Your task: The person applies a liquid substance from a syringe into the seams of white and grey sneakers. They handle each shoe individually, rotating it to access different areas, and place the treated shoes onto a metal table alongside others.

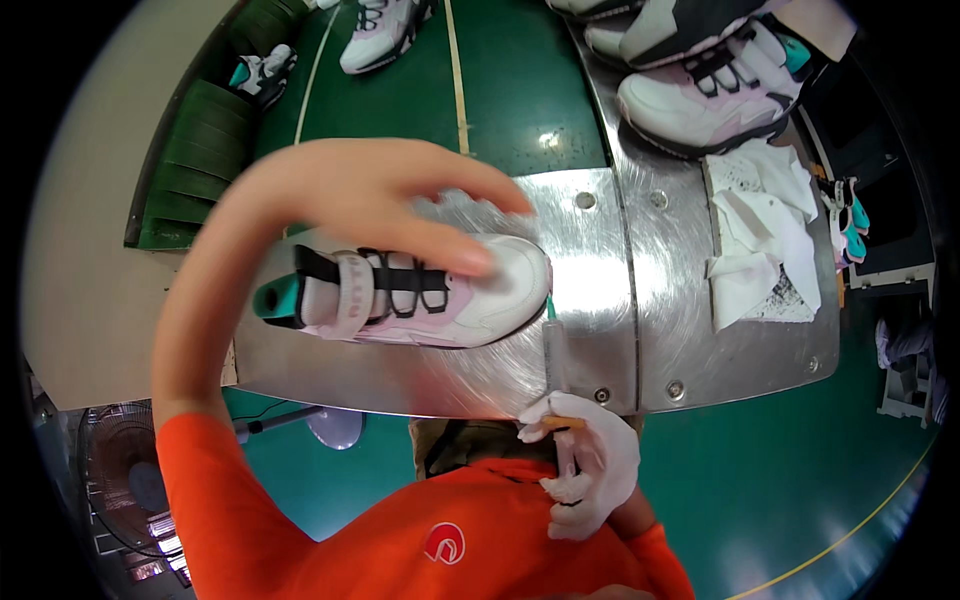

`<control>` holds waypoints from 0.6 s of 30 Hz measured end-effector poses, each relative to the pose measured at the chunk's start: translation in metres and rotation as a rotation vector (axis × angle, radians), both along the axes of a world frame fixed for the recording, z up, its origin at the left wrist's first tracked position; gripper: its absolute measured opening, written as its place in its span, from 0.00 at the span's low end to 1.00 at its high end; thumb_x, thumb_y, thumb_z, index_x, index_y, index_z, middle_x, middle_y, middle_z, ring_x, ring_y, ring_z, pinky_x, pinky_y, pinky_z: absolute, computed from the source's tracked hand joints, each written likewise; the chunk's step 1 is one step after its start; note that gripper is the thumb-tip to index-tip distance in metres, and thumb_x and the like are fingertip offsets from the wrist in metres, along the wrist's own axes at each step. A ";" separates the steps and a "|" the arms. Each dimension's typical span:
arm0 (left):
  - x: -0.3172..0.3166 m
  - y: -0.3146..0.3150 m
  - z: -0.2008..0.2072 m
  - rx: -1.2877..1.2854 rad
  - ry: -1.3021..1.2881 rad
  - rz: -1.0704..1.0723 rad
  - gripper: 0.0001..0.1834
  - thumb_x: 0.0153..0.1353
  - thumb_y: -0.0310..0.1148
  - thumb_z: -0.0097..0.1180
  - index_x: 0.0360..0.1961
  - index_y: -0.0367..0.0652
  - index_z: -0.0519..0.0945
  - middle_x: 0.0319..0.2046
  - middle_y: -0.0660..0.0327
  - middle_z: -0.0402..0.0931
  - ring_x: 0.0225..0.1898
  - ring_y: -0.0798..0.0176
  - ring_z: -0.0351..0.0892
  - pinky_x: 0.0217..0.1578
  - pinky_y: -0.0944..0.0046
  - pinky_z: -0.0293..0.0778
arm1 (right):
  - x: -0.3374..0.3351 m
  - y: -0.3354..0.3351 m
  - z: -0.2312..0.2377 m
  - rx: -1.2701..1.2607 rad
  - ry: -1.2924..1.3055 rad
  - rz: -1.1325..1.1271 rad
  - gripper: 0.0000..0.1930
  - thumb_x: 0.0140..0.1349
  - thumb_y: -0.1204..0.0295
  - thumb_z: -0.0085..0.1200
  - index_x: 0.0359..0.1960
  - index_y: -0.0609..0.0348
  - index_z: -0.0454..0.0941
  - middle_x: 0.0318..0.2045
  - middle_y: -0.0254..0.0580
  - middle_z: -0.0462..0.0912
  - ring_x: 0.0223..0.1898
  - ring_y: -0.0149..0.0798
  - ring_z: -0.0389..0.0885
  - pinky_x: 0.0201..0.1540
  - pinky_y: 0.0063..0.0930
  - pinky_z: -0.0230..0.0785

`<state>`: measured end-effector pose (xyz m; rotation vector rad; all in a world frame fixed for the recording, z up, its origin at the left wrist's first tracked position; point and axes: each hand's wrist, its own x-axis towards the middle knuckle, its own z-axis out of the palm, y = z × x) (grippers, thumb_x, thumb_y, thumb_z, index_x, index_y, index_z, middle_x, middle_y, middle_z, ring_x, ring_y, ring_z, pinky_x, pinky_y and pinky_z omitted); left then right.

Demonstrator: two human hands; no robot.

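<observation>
Left hand [400, 195] on sneaker [420, 290], right hand [585, 465] gripping syringe [556, 355]

Orange sleeves [200, 480], white glove on right grip [590, 470]

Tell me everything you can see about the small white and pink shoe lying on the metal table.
The small white and pale pink shoe lies on its side on the brushed metal table, toe pointing right. It has black laces, a black strap, a teal heel piece and a smooth, leather-like upper. The bare left hand arches over it, fingertips pressing the toe. The white-gloved right hand holds a thin brush-like tool whose teal tip meets the toe's edge.
</observation>
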<state>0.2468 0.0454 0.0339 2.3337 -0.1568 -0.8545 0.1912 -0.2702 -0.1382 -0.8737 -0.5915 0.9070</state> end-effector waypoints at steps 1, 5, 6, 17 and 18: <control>0.013 -0.007 -0.017 -0.043 0.071 -0.091 0.36 0.61 0.53 0.61 0.62 0.38 0.71 0.60 0.51 0.73 0.61 0.54 0.71 0.60 0.58 0.66 | -0.001 -0.001 0.005 0.021 0.114 0.023 0.44 0.35 0.80 0.66 0.62 0.67 0.64 0.49 0.44 0.76 0.42 0.33 0.75 0.42 0.19 0.70; 0.030 -0.026 -0.057 -0.060 0.201 -0.249 0.33 0.60 0.52 0.63 0.56 0.35 0.76 0.54 0.50 0.76 0.55 0.54 0.75 0.55 0.59 0.69 | 0.012 -0.010 0.028 0.012 0.185 0.004 0.38 0.44 0.88 0.57 0.63 0.67 0.63 0.50 0.51 0.76 0.46 0.39 0.77 0.47 0.23 0.73; 0.026 -0.030 -0.052 -0.055 0.210 -0.229 0.32 0.59 0.52 0.63 0.54 0.35 0.77 0.52 0.50 0.77 0.53 0.54 0.76 0.55 0.59 0.70 | 0.015 -0.011 0.036 -0.046 0.065 -0.043 0.32 0.51 0.83 0.55 0.62 0.69 0.65 0.48 0.55 0.77 0.45 0.42 0.78 0.46 0.27 0.75; -0.118 0.004 0.019 -0.742 -0.800 0.583 0.32 0.51 0.50 0.72 0.48 0.34 0.78 0.45 0.58 0.75 0.48 0.64 0.75 0.51 0.64 0.71 | 0.065 0.061 0.194 -0.012 -0.192 0.220 0.28 0.58 0.66 0.58 0.57 0.71 0.69 0.38 0.56 0.80 0.37 0.45 0.81 0.36 0.34 0.76; -0.131 0.010 0.006 -0.702 -0.875 0.635 0.34 0.52 0.51 0.71 0.50 0.33 0.77 0.47 0.59 0.74 0.49 0.64 0.75 0.51 0.65 0.70 | 0.066 0.077 0.193 0.001 -0.179 0.290 0.31 0.56 0.67 0.59 0.59 0.72 0.69 0.40 0.55 0.80 0.39 0.42 0.81 0.37 0.31 0.75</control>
